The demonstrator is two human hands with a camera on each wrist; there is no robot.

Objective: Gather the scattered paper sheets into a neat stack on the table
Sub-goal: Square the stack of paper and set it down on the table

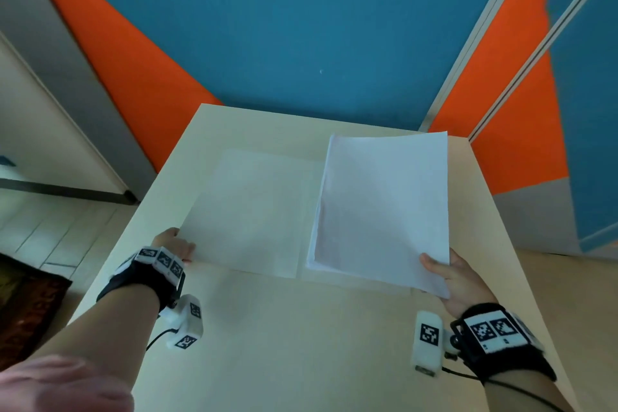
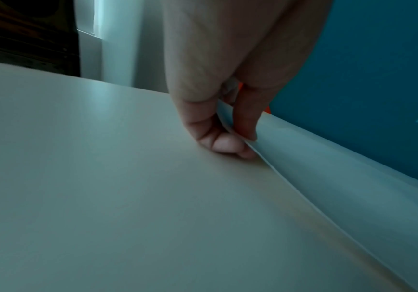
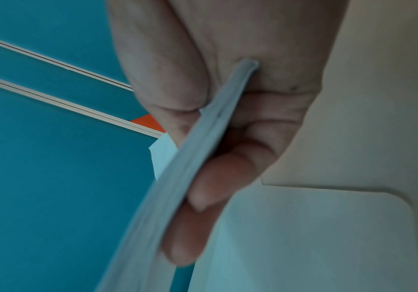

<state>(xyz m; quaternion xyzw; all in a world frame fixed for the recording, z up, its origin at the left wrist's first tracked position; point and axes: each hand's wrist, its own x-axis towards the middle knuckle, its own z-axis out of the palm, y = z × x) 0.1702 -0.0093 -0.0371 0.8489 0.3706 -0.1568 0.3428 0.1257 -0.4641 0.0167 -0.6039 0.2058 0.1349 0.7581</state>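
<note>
Right hand (image 1: pixel 458 281) grips gathered paper stack (image 1: pixel 381 211) by near right corner, raised over table (image 1: pixel 301 344). Left hand (image 1: pixel 174 244) pinches near left corner of single sheet (image 1: pixel 247 211) lying beside stack, corner lifted

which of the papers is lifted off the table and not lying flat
The bundle of sheets gripped in the right hand; the single sheet pinched by the left hand mostly lies flat on the table.

**Blue and orange around a pale table**

We stand at a pale wooden table (image 1: pixel 267 344). At twelve o'clock a blue wall (image 1: pixel 284 27) carries orange panels (image 1: pixel 127 70). Pale floor tiles (image 1: pixel 50 237) and a dark patterned rug (image 1: pixel 26 311) lie at nine o'clock.
</note>
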